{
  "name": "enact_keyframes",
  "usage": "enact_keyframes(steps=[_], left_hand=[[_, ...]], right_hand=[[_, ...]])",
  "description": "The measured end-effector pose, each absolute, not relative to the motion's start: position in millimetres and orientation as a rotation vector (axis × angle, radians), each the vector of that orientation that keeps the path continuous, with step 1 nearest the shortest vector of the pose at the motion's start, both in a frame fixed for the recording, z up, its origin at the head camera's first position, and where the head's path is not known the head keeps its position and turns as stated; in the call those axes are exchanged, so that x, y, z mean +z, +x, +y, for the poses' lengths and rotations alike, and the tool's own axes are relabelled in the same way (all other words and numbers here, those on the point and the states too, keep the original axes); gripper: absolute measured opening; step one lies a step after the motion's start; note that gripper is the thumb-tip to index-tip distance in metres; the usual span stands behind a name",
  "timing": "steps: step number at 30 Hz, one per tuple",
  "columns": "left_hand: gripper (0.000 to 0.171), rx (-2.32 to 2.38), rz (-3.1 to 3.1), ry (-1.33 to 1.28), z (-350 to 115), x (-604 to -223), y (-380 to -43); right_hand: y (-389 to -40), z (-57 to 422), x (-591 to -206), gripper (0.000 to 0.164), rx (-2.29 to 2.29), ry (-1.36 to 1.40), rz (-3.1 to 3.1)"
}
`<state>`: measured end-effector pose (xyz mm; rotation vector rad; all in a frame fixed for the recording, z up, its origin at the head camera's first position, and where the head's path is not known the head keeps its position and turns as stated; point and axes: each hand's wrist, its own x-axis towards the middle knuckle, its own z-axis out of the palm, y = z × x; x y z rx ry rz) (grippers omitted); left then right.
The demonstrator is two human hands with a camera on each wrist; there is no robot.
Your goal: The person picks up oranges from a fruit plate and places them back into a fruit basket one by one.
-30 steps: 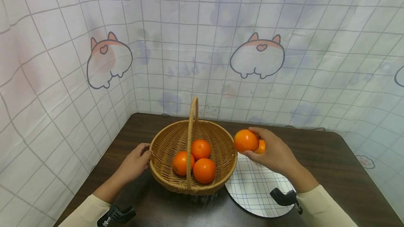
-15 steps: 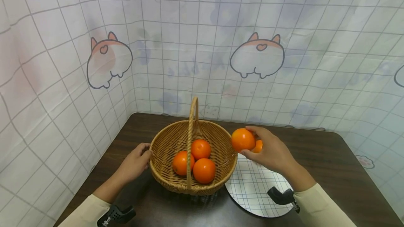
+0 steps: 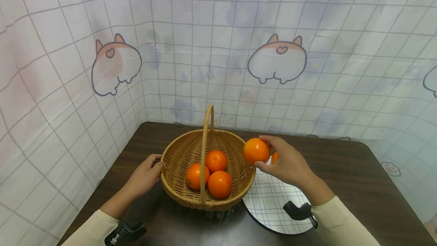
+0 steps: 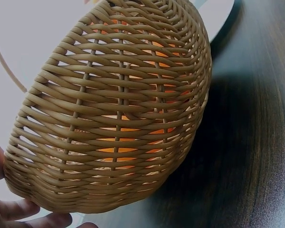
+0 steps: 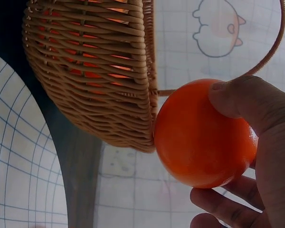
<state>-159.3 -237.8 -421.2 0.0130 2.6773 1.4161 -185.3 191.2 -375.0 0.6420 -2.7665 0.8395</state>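
A round wicker basket (image 3: 184, 147) with a tall handle holds several oranges, among them a front one (image 3: 220, 184). My left hand (image 3: 145, 175) grips the basket's left rim; in the left wrist view its fingers (image 4: 42, 219) lie along the woven wall. Between the thumb and fingers of my right hand (image 3: 290, 164) is another orange (image 3: 256, 150), raised over the basket's right rim. In the right wrist view that held orange (image 5: 204, 135) is right at the basket edge. Partly hidden behind my right hand, one more orange (image 3: 274, 158) shows at the plate's far side.
A round white plate (image 3: 273, 208) with a grid pattern lies right of the basket on the dark wooden table (image 3: 358, 185). Behind and to the left hangs a white gridded curtain (image 3: 211, 48) with cartoon animals. Each wrist carries a black camera mount.
My right hand has moved left with its orange, from over the plate to the basket's right rim. The left hand stays on the rim. The head view has shifted slightly.
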Motion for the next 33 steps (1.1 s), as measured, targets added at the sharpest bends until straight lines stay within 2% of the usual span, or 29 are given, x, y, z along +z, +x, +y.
enact_keyframes(steps=[33], left_hand=[[0.047, 1.437, 2.675, -0.008, -234, -418, -157]], right_hand=[[-187, 173, -380, 0.077, 0.852, 0.691, -2.812]])
